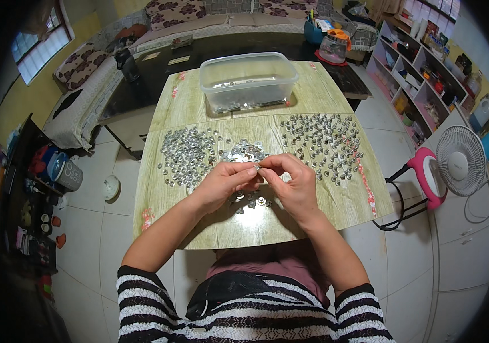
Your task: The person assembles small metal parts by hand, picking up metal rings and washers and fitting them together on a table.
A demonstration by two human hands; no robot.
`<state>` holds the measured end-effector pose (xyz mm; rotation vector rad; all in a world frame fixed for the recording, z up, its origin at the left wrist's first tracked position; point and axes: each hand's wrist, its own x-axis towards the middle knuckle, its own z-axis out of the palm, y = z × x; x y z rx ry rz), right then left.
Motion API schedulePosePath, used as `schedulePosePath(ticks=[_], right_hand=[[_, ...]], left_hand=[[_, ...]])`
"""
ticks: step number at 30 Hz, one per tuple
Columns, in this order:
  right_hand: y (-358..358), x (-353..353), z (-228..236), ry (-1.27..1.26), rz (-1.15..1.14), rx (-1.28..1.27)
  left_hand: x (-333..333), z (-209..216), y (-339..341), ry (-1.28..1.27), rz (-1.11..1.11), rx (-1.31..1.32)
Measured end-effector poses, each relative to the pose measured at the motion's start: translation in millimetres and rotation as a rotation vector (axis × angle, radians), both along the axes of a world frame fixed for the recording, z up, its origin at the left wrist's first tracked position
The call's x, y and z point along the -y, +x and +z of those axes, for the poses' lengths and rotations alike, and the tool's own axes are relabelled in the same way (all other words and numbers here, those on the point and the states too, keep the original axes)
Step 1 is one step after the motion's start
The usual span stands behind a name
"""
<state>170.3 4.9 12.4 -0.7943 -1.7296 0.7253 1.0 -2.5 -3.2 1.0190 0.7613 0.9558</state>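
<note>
Over the middle of the table, my left hand (227, 180) and my right hand (295, 182) meet fingertip to fingertip. Both are closed in a pinch on a small silver metal piece (258, 167), mostly hidden by the fingers. Just beyond them lies a heap of flat metal washers (249, 151). Small round silver pieces, nut-like, form a pile (184, 151) to the left. On the right, many small metal screws (321, 140) are spread out, most standing on their heads. Below my hands lie several loose metal pieces (261, 201), partly covered by the fingers.
A clear plastic tub (249, 88) with metal bits in its bottom stands at the table's far side. Beyond is a dark table (216, 48) with a glass jug (333, 47). A pink-seated stool (427, 177) and a white fan (460, 160) are at the right.
</note>
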Motion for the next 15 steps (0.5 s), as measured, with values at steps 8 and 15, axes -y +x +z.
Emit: schedulePosePath(ticks=[8, 15], right_hand=[[-3.1, 2.8, -4.9, -0.131, 0.015, -0.144], [-2.0, 2.1, -7.3, -0.175, -0.002, -0.124]], left_hand=[[2.4, 4.5, 1.0, -0.033, 0.002, 0.018], [1.2, -0.2, -1.3, -0.017, -0.019, 0.016]])
